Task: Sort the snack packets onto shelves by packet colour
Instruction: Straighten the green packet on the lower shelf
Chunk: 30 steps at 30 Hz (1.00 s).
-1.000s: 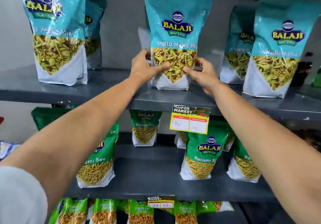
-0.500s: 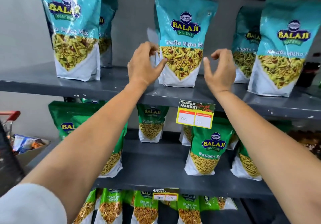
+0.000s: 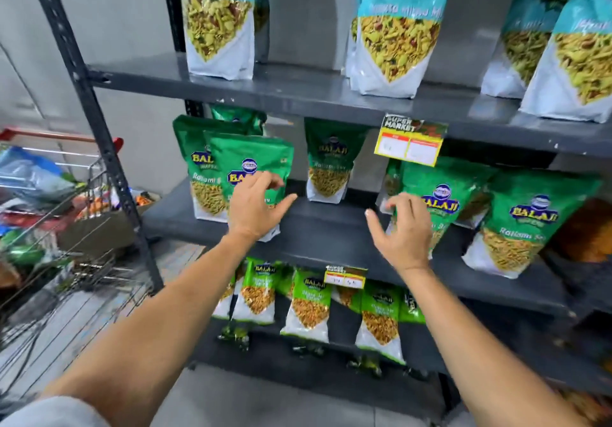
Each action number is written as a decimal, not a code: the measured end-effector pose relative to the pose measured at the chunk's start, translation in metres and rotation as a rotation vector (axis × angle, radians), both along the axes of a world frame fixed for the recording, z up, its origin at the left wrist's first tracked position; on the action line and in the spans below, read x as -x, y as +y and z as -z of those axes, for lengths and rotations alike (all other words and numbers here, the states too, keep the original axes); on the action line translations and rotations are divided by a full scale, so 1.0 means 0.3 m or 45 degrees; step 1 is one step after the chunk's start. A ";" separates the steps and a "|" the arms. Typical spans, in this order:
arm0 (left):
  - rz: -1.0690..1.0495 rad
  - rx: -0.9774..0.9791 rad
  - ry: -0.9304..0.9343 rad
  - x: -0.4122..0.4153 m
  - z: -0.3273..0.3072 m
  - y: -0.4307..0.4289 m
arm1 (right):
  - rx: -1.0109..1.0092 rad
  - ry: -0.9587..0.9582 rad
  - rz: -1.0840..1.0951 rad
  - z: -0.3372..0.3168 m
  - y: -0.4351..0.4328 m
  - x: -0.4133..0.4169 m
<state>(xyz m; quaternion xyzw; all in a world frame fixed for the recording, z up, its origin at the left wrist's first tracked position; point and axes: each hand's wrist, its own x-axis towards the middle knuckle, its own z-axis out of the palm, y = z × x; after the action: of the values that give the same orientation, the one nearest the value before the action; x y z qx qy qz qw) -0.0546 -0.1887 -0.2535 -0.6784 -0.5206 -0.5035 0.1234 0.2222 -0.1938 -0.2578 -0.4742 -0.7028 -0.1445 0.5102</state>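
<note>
In front of the middle shelf point(image 3: 331, 228), left hand point(image 3: 253, 209) and right hand point(image 3: 405, 231) are hovering, fingers spread, gripping nothing; a careless reach is risking toppling the upright green packet point(image 3: 251, 168).

2 hands point(image 3: 255, 209) – 3 shelves point(image 3: 298, 90), 2 price tags point(image 3: 410, 143)

middle shelf: open lane in the centre, packets crowding both sides

bare stretch of middle shelf point(image 3: 331, 224) runs between the left green packet point(image 3: 251, 168) and the right green packets point(image 3: 440, 195); one small green packet point(image 3: 328, 165) stands at the back of it. left hand point(image 3: 255, 209) and right hand point(image 3: 405, 231) hover empty, fingers spread, either side of the lane. price tag point(image 3: 410, 143) hangs from the shelf edge above. rack upright point(image 3: 89, 122) and shopping cart point(image 3: 59, 214) block the far left.
</note>
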 end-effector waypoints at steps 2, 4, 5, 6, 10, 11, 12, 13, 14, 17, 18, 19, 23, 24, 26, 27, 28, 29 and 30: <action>-0.010 0.117 -0.022 0.054 0.079 -0.015 | 0.211 0.054 -0.077 0.107 -0.022 0.053; -0.010 0.196 -0.032 0.112 0.129 -0.008 | 0.437 0.228 -0.197 0.197 -0.017 0.111; -0.019 0.228 -0.053 0.143 0.146 0.002 | 0.543 0.303 -0.236 0.237 -0.004 0.144; -0.029 0.267 -0.095 0.172 0.163 0.015 | 0.637 0.337 -0.272 0.265 0.013 0.173; -0.085 0.507 -0.393 0.289 0.210 0.102 | 0.993 0.472 -0.368 0.312 0.136 0.324; -0.092 0.546 -0.489 0.312 0.216 0.117 | 1.067 0.528 -0.397 0.314 0.165 0.358; -0.084 0.592 -0.575 0.325 0.222 0.125 | 1.112 0.546 -0.434 0.316 0.183 0.389; -0.050 0.667 -0.658 0.334 0.232 0.123 | 1.141 0.535 -0.457 0.314 0.191 0.410; 0.007 0.751 -0.726 0.338 0.245 0.116 | 1.156 0.520 -0.484 0.315 0.197 0.425; 0.102 0.918 -0.714 0.353 0.277 0.095 | 1.187 0.542 -0.518 0.308 0.219 0.456; 0.114 0.906 -0.690 0.350 0.287 0.082 | 1.196 0.548 -0.537 0.315 0.219 0.461; 0.114 0.899 -0.651 0.338 0.288 0.067 | 1.218 0.524 -0.554 0.315 0.216 0.462; 0.061 0.979 -0.571 0.397 0.383 0.298 | 1.406 0.643 -0.582 0.419 0.439 0.598; 0.047 0.973 -0.587 0.397 0.382 0.305 | 1.415 0.662 -0.600 0.415 0.443 0.607; 0.044 0.975 -0.610 0.396 0.379 0.318 | 1.436 0.739 -0.624 0.395 0.458 0.615; 0.039 0.976 -0.599 0.395 0.376 0.321 | 1.435 0.773 -0.639 0.386 0.468 0.609; 0.052 0.971 -0.588 0.397 0.380 0.329 | 1.437 0.785 -0.648 0.370 0.471 0.597; 0.056 0.964 -0.556 0.392 0.377 0.334 | 1.436 0.785 -0.658 0.363 0.481 0.582; 0.067 0.958 -0.532 0.383 0.381 0.347 | 1.434 0.775 -0.650 0.359 0.491 0.561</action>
<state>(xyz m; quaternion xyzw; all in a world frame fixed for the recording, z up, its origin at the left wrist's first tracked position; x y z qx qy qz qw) -0.1695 -0.0847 -0.3677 -0.5727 -0.6643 -0.4080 -0.2535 0.0539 -0.0465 -0.3654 -0.5061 -0.5859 0.5070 0.3788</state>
